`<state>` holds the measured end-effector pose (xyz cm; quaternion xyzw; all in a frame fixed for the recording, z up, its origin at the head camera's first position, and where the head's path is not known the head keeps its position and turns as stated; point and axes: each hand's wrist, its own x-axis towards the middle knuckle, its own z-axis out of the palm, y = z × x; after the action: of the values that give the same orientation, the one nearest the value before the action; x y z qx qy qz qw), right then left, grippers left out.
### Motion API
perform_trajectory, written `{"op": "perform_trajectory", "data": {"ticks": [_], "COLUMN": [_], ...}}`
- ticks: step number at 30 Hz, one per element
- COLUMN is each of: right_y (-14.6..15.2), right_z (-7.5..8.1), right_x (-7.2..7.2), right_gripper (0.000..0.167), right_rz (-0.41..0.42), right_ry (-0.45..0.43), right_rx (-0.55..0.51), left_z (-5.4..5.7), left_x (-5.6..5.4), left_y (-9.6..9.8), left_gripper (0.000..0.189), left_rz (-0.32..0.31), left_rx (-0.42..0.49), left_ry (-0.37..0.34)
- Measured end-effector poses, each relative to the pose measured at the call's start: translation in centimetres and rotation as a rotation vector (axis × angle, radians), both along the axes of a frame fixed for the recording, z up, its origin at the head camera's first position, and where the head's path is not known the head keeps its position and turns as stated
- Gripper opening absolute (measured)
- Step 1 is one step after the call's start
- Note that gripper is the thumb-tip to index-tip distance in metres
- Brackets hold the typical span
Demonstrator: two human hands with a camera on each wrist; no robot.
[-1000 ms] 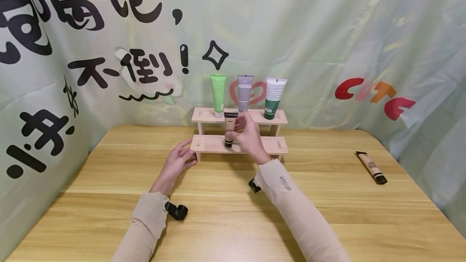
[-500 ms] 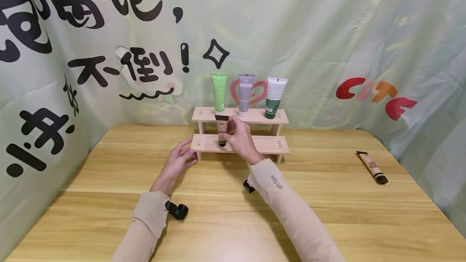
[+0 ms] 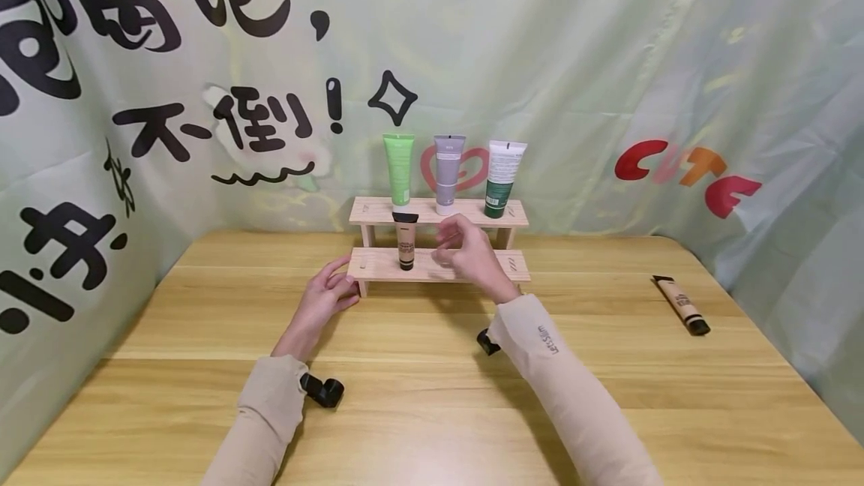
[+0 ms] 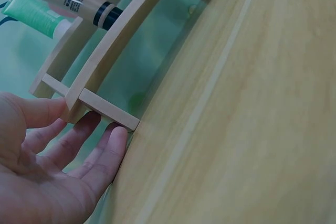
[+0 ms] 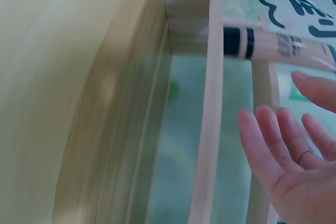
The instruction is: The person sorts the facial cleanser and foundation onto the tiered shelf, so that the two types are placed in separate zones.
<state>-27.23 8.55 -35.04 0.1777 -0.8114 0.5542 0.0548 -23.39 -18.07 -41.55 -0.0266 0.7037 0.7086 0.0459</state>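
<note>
A beige tube with a black cap and black crimped end (image 3: 406, 242) stands upright, cap down, on the lower tier of a two-tier wooden display stand (image 3: 378, 267). My right hand (image 3: 472, 253) is just right of that tube, apart from it. Its fingers are spread and hold nothing in the right wrist view. With my left hand (image 3: 322, 300) I hold the left end of the lower tier; in the left wrist view the thumb (image 4: 47, 111) lies against the board's end and the fingers reach beneath it.
Along the upper tier stand a green tube (image 3: 400, 171), a grey-purple tube (image 3: 448, 175) and a white and dark green tube (image 3: 502, 178). Another beige tube (image 3: 682, 306) lies on the wooden table (image 3: 432, 411) at right. A printed curtain (image 3: 540, 43) hangs behind.
My right hand slid the beige tube left along the lower tier, then let go and drew back to the right. The left hand stayed at the stand's end.
</note>
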Motion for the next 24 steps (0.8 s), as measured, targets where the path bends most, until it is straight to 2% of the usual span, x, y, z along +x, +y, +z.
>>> {"op": "perform_trajectory", "data": {"ticks": [6, 11, 24], "right_y": [3.2, 6.2, 13.4], "right_z": [0.2, 0.3, 0.5], "right_x": [0.6, 0.9, 1.4], "right_gripper": [0.04, 0.039, 0.039], "right_rz": [-0.007, -0.047, -0.147], "right_ry": [0.02, 0.033, -0.045], "right_rx": [0.005, 0.024, 0.045], "left_z": [0.0, 0.1, 0.0], "left_x": [0.0, 0.0, 0.1], "left_y": [0.0, -0.1, -0.1], "left_gripper": [0.05, 0.05, 0.05], "left_rz": [-0.001, -0.001, 0.001], "left_rx": [0.004, 0.005, 0.006], "left_ry": [-0.002, 0.002, 0.016]}}
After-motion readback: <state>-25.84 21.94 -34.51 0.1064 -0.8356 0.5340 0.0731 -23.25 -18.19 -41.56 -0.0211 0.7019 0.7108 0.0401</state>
